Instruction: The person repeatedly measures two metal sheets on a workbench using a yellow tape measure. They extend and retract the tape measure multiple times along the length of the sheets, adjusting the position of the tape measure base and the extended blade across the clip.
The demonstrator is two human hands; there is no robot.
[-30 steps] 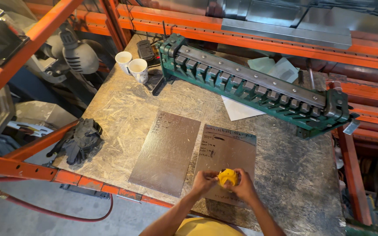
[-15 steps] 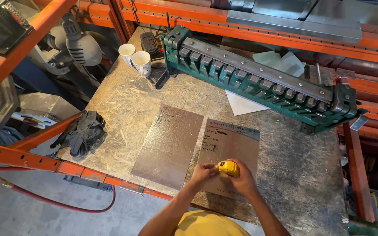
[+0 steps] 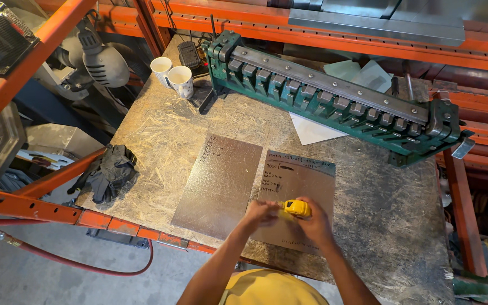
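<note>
Hands meet over the nearer metal sheet (image 3: pixel 297 192): our right hand (image 3: pixel 314 225) is closed around a yellow tape measure (image 3: pixel 297 208), and our left hand (image 3: pixel 262 213) pinches at its front end, just beside it. Compared with half a second ago, we see the hands in much the same spot on that sheet, the tape measure held a little lower between them. A second sheet (image 3: pixel 218 183) lies to the left, a green bending machine (image 3: pixel 334 101) beyond, two cups (image 3: pixel 171 74) and black gloves (image 3: pixel 108 172) farther off.
</note>
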